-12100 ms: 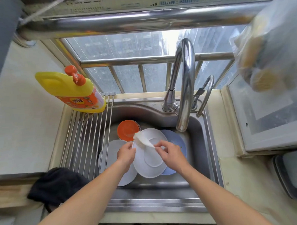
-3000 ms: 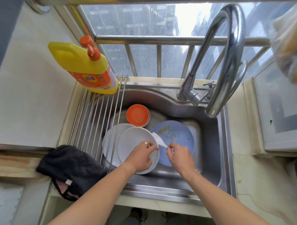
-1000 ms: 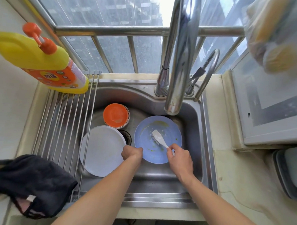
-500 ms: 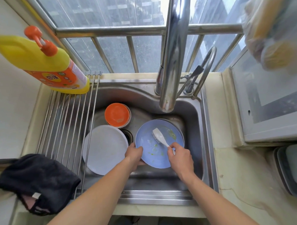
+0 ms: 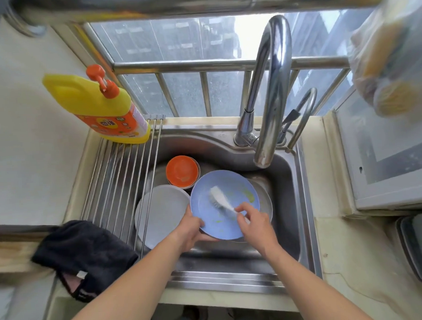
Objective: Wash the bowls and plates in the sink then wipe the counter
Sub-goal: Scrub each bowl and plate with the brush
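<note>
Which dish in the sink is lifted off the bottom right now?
The blue plate: the left hand grips its rim, tilting it, while the right hand scrubs it with the brush. The white plate and orange bowl rest untouched.

Both forearms are bare to the frame's edge — no sleeves, watch or gloves — and dark shoes [image 5: 195,315] show below.

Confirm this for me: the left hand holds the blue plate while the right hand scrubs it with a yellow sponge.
Not quite. The right hand scrubs with a white brush, not a yellow sponge, as the head view shows. The left hand does hold the blue plate.
</note>
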